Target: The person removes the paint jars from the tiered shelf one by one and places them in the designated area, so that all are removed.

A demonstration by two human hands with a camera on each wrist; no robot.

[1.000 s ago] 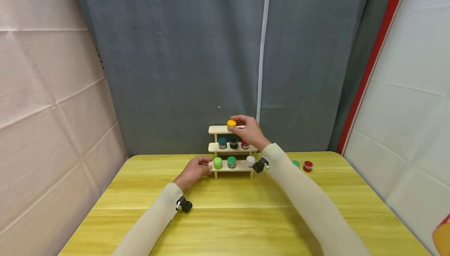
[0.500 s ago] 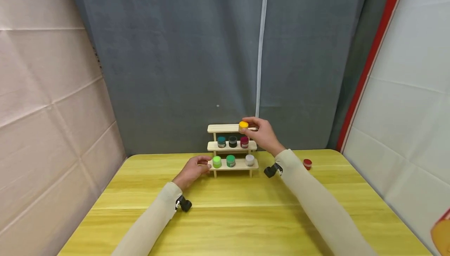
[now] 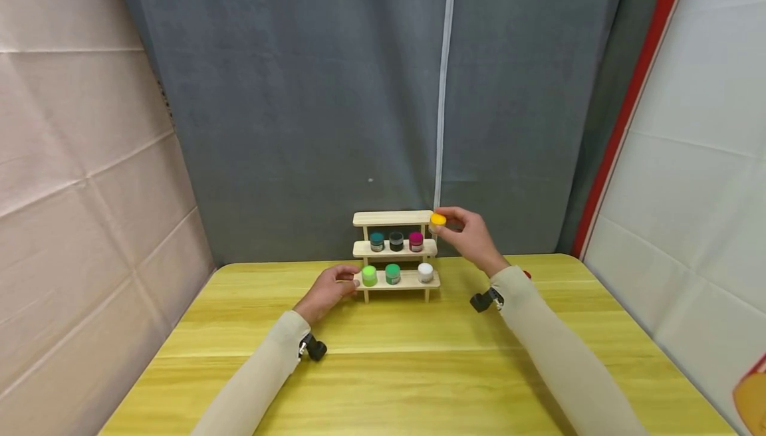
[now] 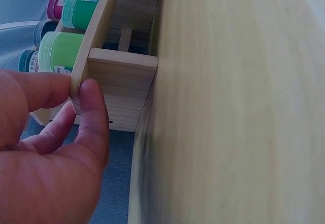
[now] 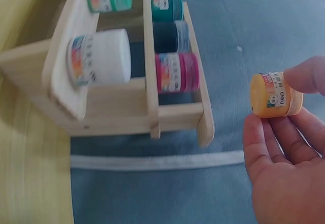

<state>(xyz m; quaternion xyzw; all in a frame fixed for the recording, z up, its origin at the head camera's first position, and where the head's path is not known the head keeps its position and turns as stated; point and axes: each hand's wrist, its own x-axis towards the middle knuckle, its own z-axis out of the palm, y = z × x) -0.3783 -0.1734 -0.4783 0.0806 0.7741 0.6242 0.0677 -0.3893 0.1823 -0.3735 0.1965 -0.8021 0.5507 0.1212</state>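
Note:
A small yellow-orange paint jar [image 5: 269, 96] is pinched between thumb and fingers of my right hand [image 3: 473, 240], off the right end of the top shelf. My left hand [image 3: 328, 292] pinches the left end of the bottom shelf on the three-tier wooden rack [image 4: 122, 76]. The bottom tier bears a light green jar [image 3: 369, 276], a green jar [image 3: 392, 274] and a white jar [image 5: 104, 57]. On the middle tier stand a teal jar [image 3: 377, 242], a black jar [image 3: 396, 242] and a magenta jar [image 5: 175, 72]. No jar stands on the top tier.
The rack stands near the back edge of the wooden table [image 3: 383, 369], before a grey curtain [image 3: 299, 123]. A red jar [image 3: 527, 274] is mostly hidden behind the right sleeve. Pale cloth walls flank both sides.
My right hand has carried the yellow-orange jar rightward from the top shelf, past its right end. The left hand keeps its grip on the rack.

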